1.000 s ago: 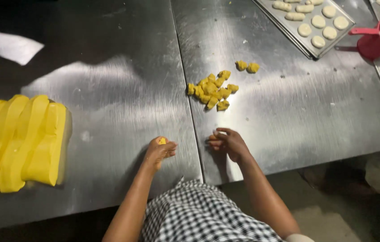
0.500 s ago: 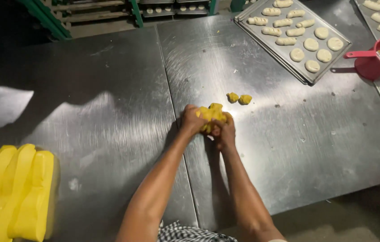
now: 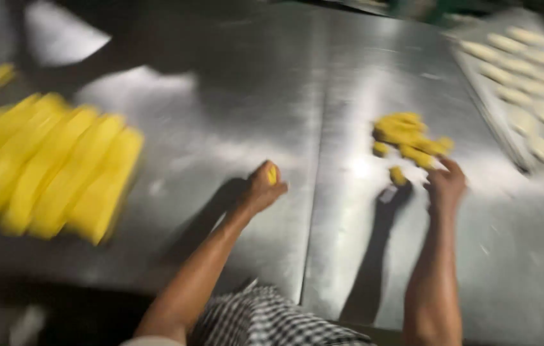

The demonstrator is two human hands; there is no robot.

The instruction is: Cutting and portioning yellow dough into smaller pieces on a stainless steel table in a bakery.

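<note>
Head view, heavily blurred by motion: the left hand (image 3: 264, 187) sits just left of the frame's centre, fingers curled around a small yellow dough piece (image 3: 272, 174) that shows between thumb and fingers. The right hand (image 3: 446, 186) lies right of centre, its fingertips at the lower edge of a pile of yellow dough pieces (image 3: 408, 137); whether those fingers are gripping anything I cannot tell through the blur. One loose yellow piece (image 3: 397, 175) lies just left of the right hand, below the pile. Both hands work over a steel table (image 3: 233, 96) whose seam runs down the middle of the frame. At the left edge lies a row of long yellow dough logs (image 3: 47, 170), side by side. In the upper right corner a metal tray (image 3: 470, 77) carries rows of pale shaped dough pieces (image 3: 528, 96). A checked garment (image 3: 265, 320) shows at the bottom centre
</note>
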